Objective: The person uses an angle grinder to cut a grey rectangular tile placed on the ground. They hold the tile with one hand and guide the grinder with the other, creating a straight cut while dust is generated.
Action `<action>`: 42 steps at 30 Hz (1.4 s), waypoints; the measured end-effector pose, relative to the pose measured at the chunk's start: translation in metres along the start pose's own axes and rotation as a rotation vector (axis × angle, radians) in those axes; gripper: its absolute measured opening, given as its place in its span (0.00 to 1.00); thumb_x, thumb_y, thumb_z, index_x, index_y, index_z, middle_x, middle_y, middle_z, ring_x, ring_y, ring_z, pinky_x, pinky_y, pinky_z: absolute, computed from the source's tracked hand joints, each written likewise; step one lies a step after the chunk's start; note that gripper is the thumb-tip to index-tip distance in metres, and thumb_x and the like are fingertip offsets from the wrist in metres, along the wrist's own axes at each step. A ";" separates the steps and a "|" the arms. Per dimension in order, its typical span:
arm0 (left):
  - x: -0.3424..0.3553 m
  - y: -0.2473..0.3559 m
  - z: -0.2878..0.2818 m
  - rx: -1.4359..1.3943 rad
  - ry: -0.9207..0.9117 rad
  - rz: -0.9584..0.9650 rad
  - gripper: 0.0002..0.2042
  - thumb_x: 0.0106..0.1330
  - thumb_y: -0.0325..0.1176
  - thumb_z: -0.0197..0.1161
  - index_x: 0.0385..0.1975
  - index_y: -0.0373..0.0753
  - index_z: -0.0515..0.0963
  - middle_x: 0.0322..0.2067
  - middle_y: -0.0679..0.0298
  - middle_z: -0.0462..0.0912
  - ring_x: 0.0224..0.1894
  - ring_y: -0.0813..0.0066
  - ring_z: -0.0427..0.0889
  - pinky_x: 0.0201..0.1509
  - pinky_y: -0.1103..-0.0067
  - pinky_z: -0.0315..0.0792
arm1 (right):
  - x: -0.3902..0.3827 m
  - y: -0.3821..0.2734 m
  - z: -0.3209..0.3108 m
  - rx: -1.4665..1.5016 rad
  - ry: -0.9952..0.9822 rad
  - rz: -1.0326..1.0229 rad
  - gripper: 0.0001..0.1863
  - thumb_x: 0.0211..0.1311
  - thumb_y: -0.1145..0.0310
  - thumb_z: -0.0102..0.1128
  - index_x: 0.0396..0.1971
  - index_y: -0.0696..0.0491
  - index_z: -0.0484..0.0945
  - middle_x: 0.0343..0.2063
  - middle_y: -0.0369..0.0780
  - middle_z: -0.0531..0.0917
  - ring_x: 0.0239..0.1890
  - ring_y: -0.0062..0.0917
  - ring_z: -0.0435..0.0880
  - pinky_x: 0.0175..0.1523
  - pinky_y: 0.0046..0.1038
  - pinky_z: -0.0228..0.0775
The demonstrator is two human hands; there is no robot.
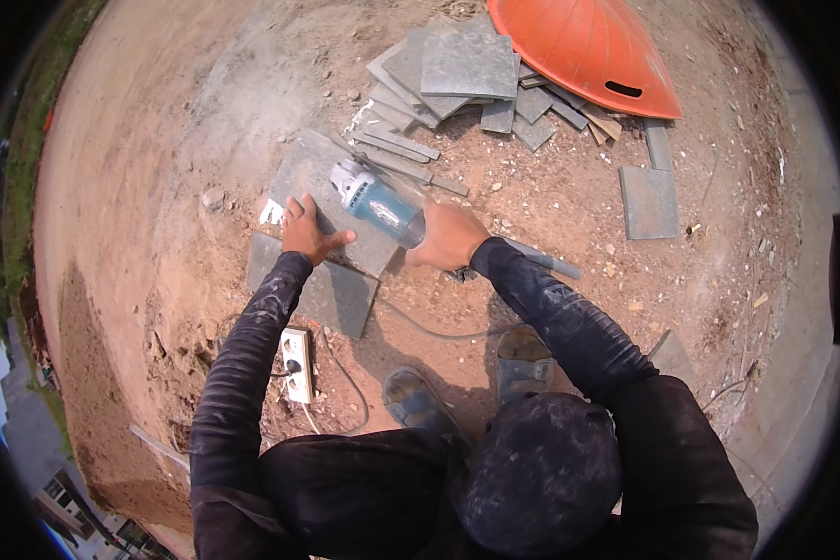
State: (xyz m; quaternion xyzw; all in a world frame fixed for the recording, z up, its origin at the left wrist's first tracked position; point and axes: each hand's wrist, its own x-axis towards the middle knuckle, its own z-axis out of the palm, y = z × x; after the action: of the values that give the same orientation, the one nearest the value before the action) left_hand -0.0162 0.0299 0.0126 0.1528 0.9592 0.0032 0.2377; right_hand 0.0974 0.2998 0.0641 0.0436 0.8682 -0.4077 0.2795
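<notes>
My right hand [450, 233] is wrapped round the rear of a blue angle grinder [383, 207]. The grinder's silver head points to the far left, over a grey stone tile [299, 173] on the ground. My left hand [310, 231] lies on the near left part of that tile, fingers spread, holding nothing. The grinder's disc cannot be made out. Pale dust hangs beyond the tile. Another grey tile [331, 297] lies partly under the first, on the near side. A grey cord [420, 327] runs over the dirt near my feet.
A white power strip [296, 364] with a black plug lies near my left forearm. Stacked grey tiles [467, 65] and narrow offcuts [392, 145] lie ahead, beside an orange tub [588, 47]. One tile [651, 203] lies at the right. My sandalled feet [420, 401] are close by.
</notes>
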 end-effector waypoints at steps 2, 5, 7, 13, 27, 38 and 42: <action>0.001 -0.002 0.000 -0.006 0.001 0.009 0.64 0.37 0.70 0.70 0.67 0.27 0.50 0.65 0.28 0.48 0.67 0.30 0.52 0.70 0.57 0.51 | -0.001 0.000 0.000 -0.025 0.001 0.010 0.37 0.35 0.51 0.69 0.42 0.67 0.75 0.34 0.55 0.82 0.39 0.46 0.83 0.47 0.36 0.74; 0.002 -0.003 0.005 0.000 0.000 0.008 0.64 0.37 0.70 0.71 0.67 0.27 0.50 0.65 0.28 0.48 0.67 0.30 0.52 0.70 0.57 0.51 | 0.002 0.000 0.002 -0.022 0.007 0.030 0.37 0.35 0.51 0.69 0.41 0.66 0.76 0.36 0.55 0.83 0.41 0.45 0.83 0.48 0.35 0.74; 0.000 0.000 0.005 0.007 0.001 -0.008 0.64 0.36 0.69 0.71 0.67 0.27 0.50 0.65 0.28 0.48 0.67 0.30 0.51 0.70 0.57 0.51 | 0.005 -0.002 0.002 -0.014 0.003 0.037 0.37 0.36 0.51 0.69 0.41 0.66 0.75 0.36 0.55 0.83 0.41 0.45 0.83 0.48 0.36 0.74; 0.000 0.001 0.002 -0.007 0.002 -0.004 0.65 0.35 0.69 0.72 0.67 0.28 0.50 0.65 0.29 0.48 0.68 0.31 0.50 0.71 0.58 0.50 | 0.015 -0.010 0.000 0.001 -0.006 0.032 0.36 0.37 0.52 0.68 0.43 0.66 0.75 0.36 0.56 0.82 0.41 0.46 0.83 0.48 0.37 0.74; 0.001 0.002 0.001 0.011 -0.013 -0.014 0.64 0.37 0.69 0.71 0.67 0.28 0.50 0.65 0.29 0.48 0.67 0.31 0.51 0.70 0.58 0.51 | -0.004 0.006 0.003 -0.021 0.020 -0.006 0.38 0.36 0.51 0.69 0.42 0.67 0.75 0.36 0.54 0.83 0.40 0.44 0.83 0.48 0.36 0.74; 0.001 0.000 0.003 0.022 -0.008 -0.012 0.64 0.37 0.70 0.70 0.67 0.28 0.49 0.66 0.29 0.47 0.68 0.32 0.51 0.71 0.58 0.50 | -0.025 0.002 -0.007 -0.062 -0.087 0.125 0.38 0.39 0.50 0.70 0.45 0.65 0.73 0.36 0.53 0.82 0.41 0.43 0.83 0.48 0.35 0.75; 0.001 -0.002 0.003 0.017 -0.002 -0.008 0.64 0.37 0.70 0.70 0.68 0.28 0.49 0.66 0.30 0.47 0.68 0.32 0.50 0.71 0.58 0.50 | -0.026 0.000 -0.007 -0.064 -0.102 0.143 0.37 0.39 0.50 0.69 0.44 0.64 0.73 0.37 0.52 0.83 0.41 0.43 0.84 0.48 0.35 0.75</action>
State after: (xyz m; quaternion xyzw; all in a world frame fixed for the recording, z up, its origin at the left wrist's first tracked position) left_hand -0.0165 0.0279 0.0088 0.1508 0.9596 -0.0061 0.2375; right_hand 0.1155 0.3091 0.0813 0.0758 0.8602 -0.3603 0.3529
